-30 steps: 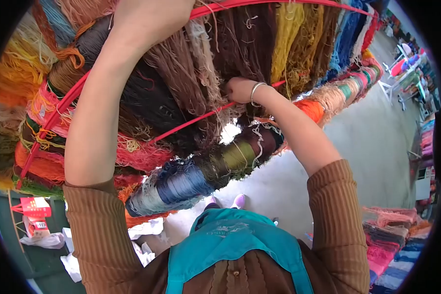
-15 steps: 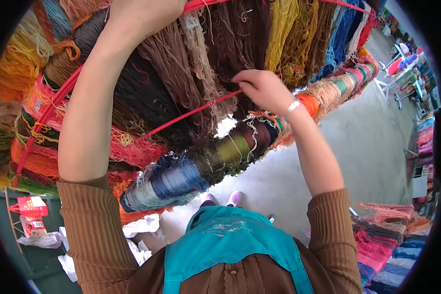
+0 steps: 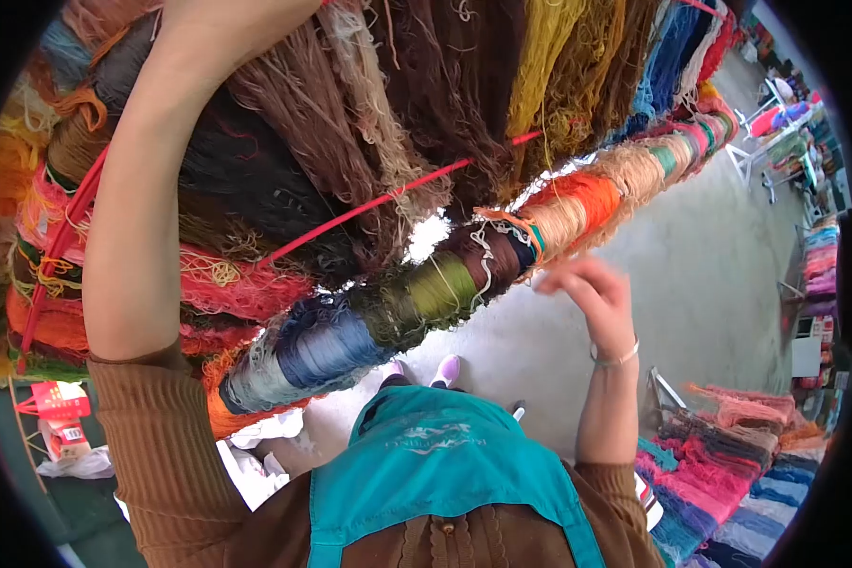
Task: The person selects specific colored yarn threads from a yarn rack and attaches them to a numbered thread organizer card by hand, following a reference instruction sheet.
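At the top edge, my left hand reaches up against hanging brown yarn; its fingers are cut off by the frame. My right hand, slightly blurred, is in the air below a long roll wound with yarn. Its fingers are loosely bent and apart, with nothing visible in them. A thin red rod crosses in front of the hanging skeins. Dark brown skeins and mustard-yellow skeins hang behind and above it. An orange band of yarn lies on the roll above my right hand.
Another red rod slants down at the left. Several folded skeins lie low at the right. A red package is at the left. White racks stand farther off on the grey floor.
My right hand has left the red rod and dropped below the yarn roll. My left arm has shifted left a little, and the hanging yarn has shifted in view.
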The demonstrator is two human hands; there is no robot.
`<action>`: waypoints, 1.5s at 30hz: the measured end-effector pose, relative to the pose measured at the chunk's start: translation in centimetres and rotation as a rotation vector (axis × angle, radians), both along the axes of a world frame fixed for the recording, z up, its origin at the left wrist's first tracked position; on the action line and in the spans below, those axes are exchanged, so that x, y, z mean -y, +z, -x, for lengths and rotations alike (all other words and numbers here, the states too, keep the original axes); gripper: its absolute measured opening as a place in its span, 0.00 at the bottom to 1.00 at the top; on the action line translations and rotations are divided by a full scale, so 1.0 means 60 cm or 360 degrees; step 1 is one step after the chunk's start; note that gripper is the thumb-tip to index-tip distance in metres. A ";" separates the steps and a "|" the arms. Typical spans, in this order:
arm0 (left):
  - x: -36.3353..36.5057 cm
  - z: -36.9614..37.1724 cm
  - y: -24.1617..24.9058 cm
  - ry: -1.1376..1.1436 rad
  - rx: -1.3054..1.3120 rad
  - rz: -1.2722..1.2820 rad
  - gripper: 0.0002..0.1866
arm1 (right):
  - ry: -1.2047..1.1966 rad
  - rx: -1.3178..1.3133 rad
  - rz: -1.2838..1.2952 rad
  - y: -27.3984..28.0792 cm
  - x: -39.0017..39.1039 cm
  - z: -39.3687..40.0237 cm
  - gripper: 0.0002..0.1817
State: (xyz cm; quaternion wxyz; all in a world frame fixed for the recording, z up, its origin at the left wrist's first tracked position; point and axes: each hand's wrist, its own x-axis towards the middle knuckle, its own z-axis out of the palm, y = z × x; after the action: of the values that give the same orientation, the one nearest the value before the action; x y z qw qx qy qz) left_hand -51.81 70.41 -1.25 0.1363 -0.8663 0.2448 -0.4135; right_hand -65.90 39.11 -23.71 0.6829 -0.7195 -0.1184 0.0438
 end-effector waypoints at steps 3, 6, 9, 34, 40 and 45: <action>0.003 0.001 0.001 -0.0041 -0.0007 0.0031 0.13 | 0.0393 0.0337 0.0619 0.069 -0.087 -0.089 0.10; 0.000 0.003 0.002 -0.0065 -0.0009 0.0035 0.13 | 0.0801 0.0740 0.1412 -0.045 -0.172 -0.228 0.14; -0.005 -0.004 0.000 -0.0032 0.0003 0.0031 0.11 | 0.1250 0.0478 0.1960 -0.102 -0.246 -0.316 0.16; 0.047 -0.008 -0.301 -0.0666 -0.0626 -0.0255 0.07 | 0.0084 0.0291 0.0438 0.069 -0.011 0.016 0.15; 0.000 -0.069 -0.356 -0.0423 -0.0434 -0.0387 0.07 | -0.0216 0.0016 0.0474 0.019 0.082 0.090 0.10; 0.014 -0.084 -0.365 -0.0469 -0.0323 -0.0425 0.06 | -0.0199 -0.0301 0.0084 0.023 0.145 0.144 0.05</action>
State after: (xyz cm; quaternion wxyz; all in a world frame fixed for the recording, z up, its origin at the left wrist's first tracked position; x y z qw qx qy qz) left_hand -46.79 69.59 -23.17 0.1626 -0.8325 0.4339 -0.3036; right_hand -74.53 30.38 -22.32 0.6732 -0.7359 -0.0070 0.0720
